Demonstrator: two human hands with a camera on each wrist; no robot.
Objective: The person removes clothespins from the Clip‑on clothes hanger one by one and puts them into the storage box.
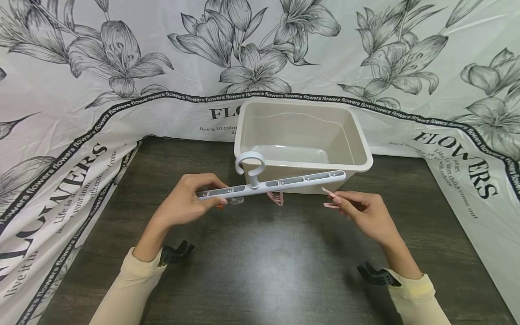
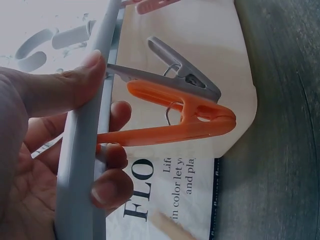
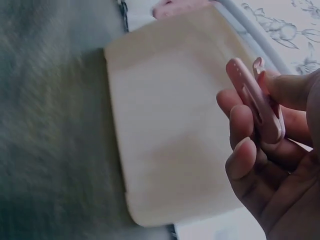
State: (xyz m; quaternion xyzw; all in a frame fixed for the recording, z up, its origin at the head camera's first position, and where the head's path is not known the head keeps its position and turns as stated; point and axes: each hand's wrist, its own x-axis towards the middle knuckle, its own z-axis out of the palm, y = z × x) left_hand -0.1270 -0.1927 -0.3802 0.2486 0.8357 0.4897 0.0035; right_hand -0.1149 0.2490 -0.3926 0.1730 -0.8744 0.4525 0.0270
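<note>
at centre-left the left hand (image 1: 184,201) grips a likely light, stiff hanger (image 1: 264,187), best held lengthwise; at centre-right the right hand (image 1: 371,216) pinches a springy-looking pink clip (image 3: 241,80).

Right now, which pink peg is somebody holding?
The pink peg in the right hand; the other pink peg hangs beneath the hanger, untouched by hands.

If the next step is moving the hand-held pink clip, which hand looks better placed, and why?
Probably the right hand: it pinches the pink clip, apart from the hanger. The left hand looks occupied, gripping one end of the hanger near the orange clip.
</note>
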